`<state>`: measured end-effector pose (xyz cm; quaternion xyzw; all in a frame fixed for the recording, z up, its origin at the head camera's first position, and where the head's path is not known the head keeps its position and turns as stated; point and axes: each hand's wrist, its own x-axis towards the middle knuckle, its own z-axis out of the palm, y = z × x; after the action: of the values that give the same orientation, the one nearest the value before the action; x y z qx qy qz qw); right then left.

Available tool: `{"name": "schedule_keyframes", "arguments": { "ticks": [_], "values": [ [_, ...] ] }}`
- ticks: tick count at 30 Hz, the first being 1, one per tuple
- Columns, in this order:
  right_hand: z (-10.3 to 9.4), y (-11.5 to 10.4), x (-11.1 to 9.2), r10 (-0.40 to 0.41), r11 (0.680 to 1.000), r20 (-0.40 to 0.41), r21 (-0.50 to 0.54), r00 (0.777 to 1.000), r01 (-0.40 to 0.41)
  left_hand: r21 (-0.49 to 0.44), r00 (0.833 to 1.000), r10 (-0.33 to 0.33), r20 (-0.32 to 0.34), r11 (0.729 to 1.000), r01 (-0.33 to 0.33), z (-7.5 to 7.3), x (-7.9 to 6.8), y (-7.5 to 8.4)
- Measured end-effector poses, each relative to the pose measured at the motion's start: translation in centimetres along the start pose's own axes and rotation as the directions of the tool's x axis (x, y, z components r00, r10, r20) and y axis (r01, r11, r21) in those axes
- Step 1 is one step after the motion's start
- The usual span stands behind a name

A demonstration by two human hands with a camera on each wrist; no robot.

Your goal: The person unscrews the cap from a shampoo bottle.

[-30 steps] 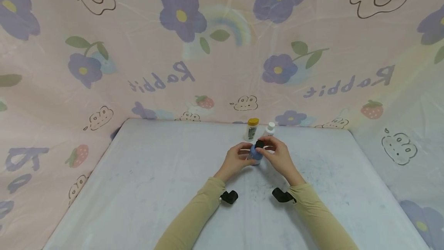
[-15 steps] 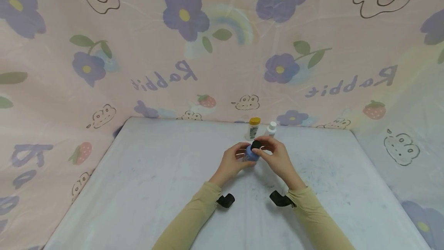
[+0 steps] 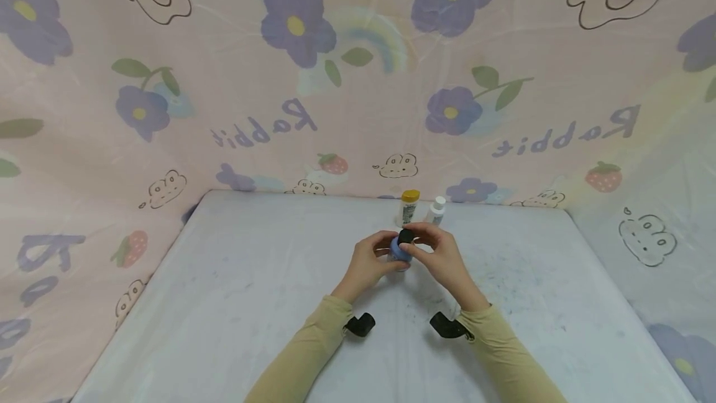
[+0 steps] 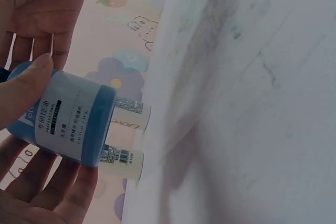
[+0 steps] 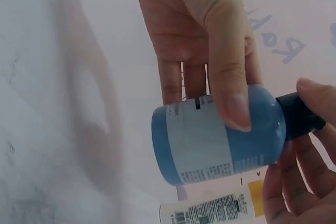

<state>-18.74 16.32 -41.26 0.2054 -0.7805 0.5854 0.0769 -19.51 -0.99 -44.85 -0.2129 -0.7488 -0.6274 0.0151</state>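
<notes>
My left hand (image 3: 365, 264) grips a blue bottle (image 5: 205, 135) round its body, thumb laid across the pale label. My right hand (image 3: 443, 258) pinches the bottle's black cap (image 3: 406, 237) between thumb and fingers. The cap sits on the bottle neck. In the head view the bottle stands upright between both hands, cap up, its body partly hidden by the fingers. The left wrist view shows the printed label (image 4: 68, 119) and the blue base beyond the fingers.
Behind the hands stand a pale bottle with a yellow cap (image 3: 409, 209) and a white bottle (image 3: 436, 210), near the back edge of the white-covered table (image 3: 268, 254). A printed curtain (image 3: 358, 98) encloses the back and sides. Black wrist mounts (image 3: 360, 325) hang at the sleeves.
Both hands have shifted a little left and slightly down with the blue bottle. The left hand keeps its grip on the body, the right hand its pinch on the cap.
</notes>
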Motion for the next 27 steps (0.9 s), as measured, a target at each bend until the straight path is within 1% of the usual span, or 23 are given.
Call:
{"name": "schedule_keyframes", "arguments": {
  "ticks": [1,3,7,11,14,16,18,23,27],
  "values": [
    [0.2,0.0,0.0,-0.001,1.0,-0.004,0.008,1.0,0.001,-0.002,1.0,0.003,-0.008,1.0,-0.004,-0.2,-0.1,0.5],
    [0.6,0.0,-0.1,0.011,0.999,-0.021,0.035,1.0,-0.01,-0.006,1.0,0.008,-0.025,1.0,-0.008,-0.5,-0.3,0.6],
    [1.6,-0.1,-0.1,0.022,0.996,-0.093,0.083,0.995,-0.014,0.006,0.999,0.012,-0.048,1.0,-0.012,-0.7,-0.4,0.7],
    [2.5,-0.2,0.0,0.028,0.994,-0.181,0.109,0.983,-0.008,0.024,0.997,0.001,-0.074,1.0,0.001,-1.0,-0.6,0.9],
    [2.8,-0.1,0.1,0.058,0.993,-0.222,0.115,0.973,-0.033,0.025,0.996,-0.008,-0.088,1.0,0.01,-1.2,-0.6,1.1],
    [2.9,0.0,0.1,0.078,0.993,-0.237,0.106,0.968,-0.055,0.022,0.996,-0.008,-0.087,1.0,0.01,-1.4,-0.6,1.2],
    [2.8,0.7,0.1,0.092,0.992,-0.247,0.105,0.965,-0.067,0.03,0.997,-0.003,-0.082,1.0,0.006,-1.5,-0.6,1.3],
    [2.7,2.7,0.4,0.087,0.994,-0.26,0.093,0.962,-0.065,0.033,0.997,0.001,-0.076,0.999,0.002,-1.7,-0.7,1.5],
    [2.6,2.9,0.4,0.081,0.995,-0.261,0.081,0.962,-0.062,0.036,0.997,-0.007,-0.073,0.999,0.01,-1.9,-0.7,1.8]
  ]
}}
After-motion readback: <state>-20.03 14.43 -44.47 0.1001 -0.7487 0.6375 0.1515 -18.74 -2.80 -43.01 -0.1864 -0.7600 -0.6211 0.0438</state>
